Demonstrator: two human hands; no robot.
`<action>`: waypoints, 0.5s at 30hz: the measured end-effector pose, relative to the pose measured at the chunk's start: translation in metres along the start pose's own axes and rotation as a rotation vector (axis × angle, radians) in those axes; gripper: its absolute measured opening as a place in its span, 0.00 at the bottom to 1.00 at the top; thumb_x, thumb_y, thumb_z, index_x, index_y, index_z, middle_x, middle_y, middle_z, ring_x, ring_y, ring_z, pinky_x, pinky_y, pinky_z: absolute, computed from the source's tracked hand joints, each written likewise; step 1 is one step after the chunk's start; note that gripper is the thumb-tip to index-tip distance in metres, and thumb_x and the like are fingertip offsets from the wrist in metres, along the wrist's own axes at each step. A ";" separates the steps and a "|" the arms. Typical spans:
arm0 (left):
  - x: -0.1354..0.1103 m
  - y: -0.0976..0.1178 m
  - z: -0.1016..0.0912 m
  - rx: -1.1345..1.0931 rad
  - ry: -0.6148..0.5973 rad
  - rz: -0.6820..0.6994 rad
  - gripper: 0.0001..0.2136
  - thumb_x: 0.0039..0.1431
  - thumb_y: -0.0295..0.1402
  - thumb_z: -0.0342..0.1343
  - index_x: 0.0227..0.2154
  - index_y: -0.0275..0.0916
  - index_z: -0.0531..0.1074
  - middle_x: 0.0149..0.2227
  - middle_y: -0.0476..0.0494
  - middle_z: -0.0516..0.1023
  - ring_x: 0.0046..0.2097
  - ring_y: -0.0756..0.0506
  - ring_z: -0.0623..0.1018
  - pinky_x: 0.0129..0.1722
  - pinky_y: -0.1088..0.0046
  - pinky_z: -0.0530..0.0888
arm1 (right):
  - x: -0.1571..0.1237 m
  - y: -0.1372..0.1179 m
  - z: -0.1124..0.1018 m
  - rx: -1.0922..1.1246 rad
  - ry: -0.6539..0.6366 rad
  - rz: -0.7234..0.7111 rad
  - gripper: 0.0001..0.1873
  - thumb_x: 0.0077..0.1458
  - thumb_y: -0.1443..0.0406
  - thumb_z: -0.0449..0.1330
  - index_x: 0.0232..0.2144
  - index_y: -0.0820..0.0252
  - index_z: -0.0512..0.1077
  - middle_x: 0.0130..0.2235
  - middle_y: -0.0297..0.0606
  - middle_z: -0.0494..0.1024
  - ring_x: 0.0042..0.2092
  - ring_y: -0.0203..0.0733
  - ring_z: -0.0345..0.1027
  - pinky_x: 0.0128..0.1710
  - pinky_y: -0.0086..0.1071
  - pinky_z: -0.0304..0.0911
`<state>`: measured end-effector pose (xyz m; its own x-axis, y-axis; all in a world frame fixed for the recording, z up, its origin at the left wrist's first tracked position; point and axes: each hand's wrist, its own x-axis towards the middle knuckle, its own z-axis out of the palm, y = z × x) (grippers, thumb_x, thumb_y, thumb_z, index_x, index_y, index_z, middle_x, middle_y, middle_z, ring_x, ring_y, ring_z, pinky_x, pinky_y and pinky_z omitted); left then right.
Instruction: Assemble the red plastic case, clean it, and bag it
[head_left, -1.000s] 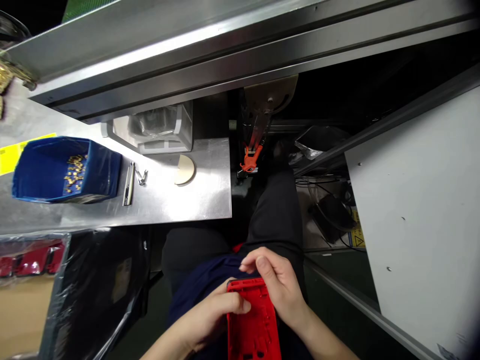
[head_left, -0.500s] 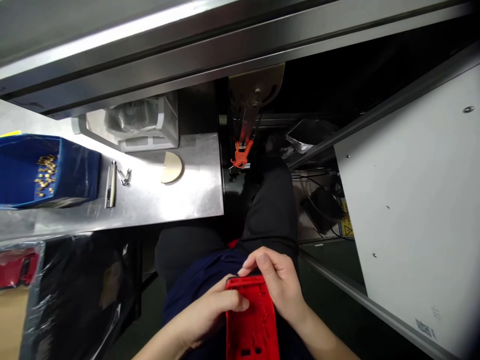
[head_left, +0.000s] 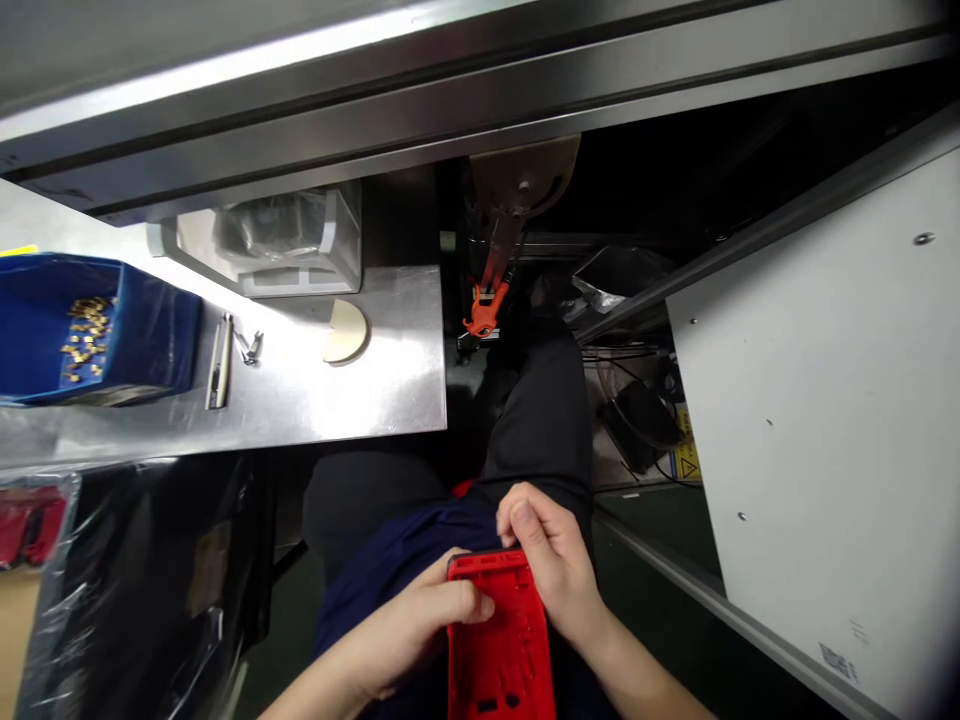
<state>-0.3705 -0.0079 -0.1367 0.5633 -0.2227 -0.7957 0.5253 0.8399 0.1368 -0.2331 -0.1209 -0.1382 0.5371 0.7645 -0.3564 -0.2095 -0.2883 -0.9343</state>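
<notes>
A red plastic housing [head_left: 501,650] with slots and ribs lies over my lap at the bottom centre. My left hand [head_left: 409,630] grips its left edge, thumb pressed on the top face near the upper corner. My right hand [head_left: 551,565] wraps the upper right edge, fingers curled over the far end. Both hands are closed on the part. My dark trousers [head_left: 547,420] and blue apron [head_left: 390,560] show beneath it.
A steel table [head_left: 300,400] at left carries a blue bin [head_left: 150,330] of small brass parts, a metal tool [head_left: 217,350], a small clip [head_left: 249,347], a beige disc [head_left: 345,332] and a clear drawer box [head_left: 277,245]. An orange clamp [head_left: 481,312] hangs ahead. A white panel [head_left: 825,400] stands right.
The view has shifted slightly. My right fingers have moved a little along the housing's far end; both hands keep their hold.
</notes>
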 end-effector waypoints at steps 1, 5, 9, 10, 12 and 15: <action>0.000 0.000 0.000 -0.014 -0.015 0.010 0.14 0.44 0.33 0.64 0.36 0.36 0.73 0.34 0.45 0.80 0.37 0.43 0.77 0.40 0.69 0.69 | -0.001 0.001 0.001 -0.040 0.065 -0.002 0.20 0.72 0.56 0.50 0.28 0.60 0.66 0.29 0.32 0.68 0.32 0.33 0.63 0.34 0.26 0.59; 0.001 0.002 -0.001 -0.090 -0.138 0.057 0.19 0.49 0.30 0.62 0.46 0.34 0.76 0.42 0.37 0.82 0.45 0.37 0.80 0.50 0.61 0.72 | -0.002 0.005 0.002 -0.115 0.226 0.013 0.19 0.72 0.56 0.50 0.30 0.59 0.65 0.30 0.31 0.65 0.32 0.32 0.61 0.33 0.26 0.58; 0.002 0.006 -0.004 -0.163 -0.366 0.194 0.33 0.62 0.42 0.62 0.67 0.41 0.60 0.54 0.31 0.77 0.58 0.31 0.75 0.62 0.48 0.64 | 0.001 0.010 -0.013 -0.102 0.353 0.058 0.12 0.65 0.55 0.61 0.43 0.57 0.71 0.38 0.34 0.73 0.40 0.35 0.69 0.41 0.27 0.65; 0.002 0.007 -0.006 -0.151 -0.404 0.238 0.38 0.61 0.48 0.63 0.69 0.42 0.56 0.57 0.29 0.75 0.61 0.30 0.73 0.63 0.46 0.62 | 0.001 0.011 -0.018 -0.094 0.370 0.078 0.14 0.63 0.54 0.63 0.44 0.57 0.71 0.38 0.35 0.74 0.40 0.36 0.70 0.41 0.28 0.66; 0.002 0.008 -0.010 -0.086 -0.474 0.290 0.50 0.52 0.53 0.70 0.71 0.44 0.50 0.62 0.27 0.70 0.63 0.27 0.70 0.63 0.45 0.62 | -0.001 0.013 -0.028 -0.089 0.400 0.110 0.14 0.65 0.53 0.61 0.42 0.58 0.72 0.30 0.33 0.73 0.32 0.36 0.69 0.33 0.27 0.65; 0.004 0.008 -0.014 0.005 -0.539 0.228 0.58 0.42 0.42 0.79 0.71 0.48 0.47 0.63 0.28 0.68 0.63 0.26 0.70 0.61 0.45 0.64 | -0.010 0.006 -0.036 -0.181 0.431 0.070 0.17 0.70 0.54 0.52 0.38 0.58 0.73 0.22 0.30 0.66 0.25 0.34 0.61 0.26 0.27 0.59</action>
<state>-0.3730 0.0047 -0.1474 0.9068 -0.2584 -0.3332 0.3552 0.8939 0.2734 -0.2104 -0.1508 -0.1402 0.8253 0.4414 -0.3522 -0.1320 -0.4555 -0.8804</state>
